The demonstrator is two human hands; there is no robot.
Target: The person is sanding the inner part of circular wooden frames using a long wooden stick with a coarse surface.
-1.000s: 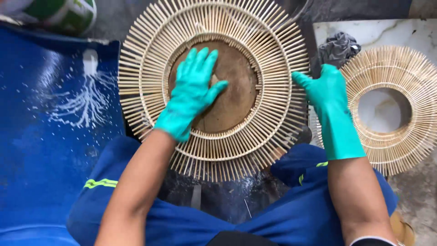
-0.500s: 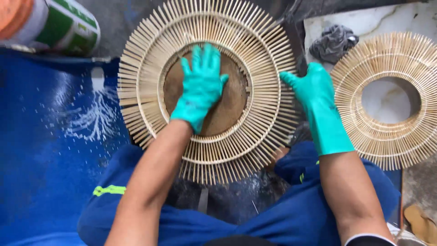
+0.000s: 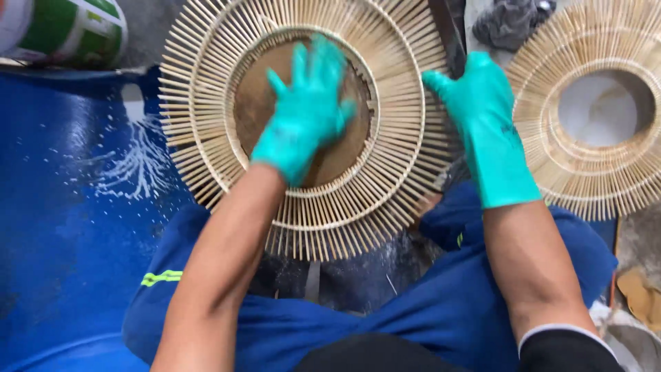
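A round sunburst frame of thin bamboo sticks [image 3: 206, 117] rests across my knees, with a brown round board [image 3: 251, 103] in its centre. My left hand [image 3: 306, 114], in a teal rubber glove, lies flat on that brown centre with fingers spread; it is blurred by motion. My right hand [image 3: 485, 124], also in a teal glove, grips the frame's right rim. A second bamboo sunburst frame [image 3: 551, 172] with a hollow centre lies on the ground to the right.
A blue surface [image 3: 62, 227] splashed with white streaks [image 3: 134, 162] fills the left. A green and white tub [image 3: 65, 31] stands at the top left. A dark grey rag [image 3: 509, 21] lies at the top between the frames. My legs wear blue trousers [image 3: 427, 310].
My left hand has slid across the brown centre, toward its right side, and is now blurred. The view has moved closer and shifted. My right hand stays on the rim.
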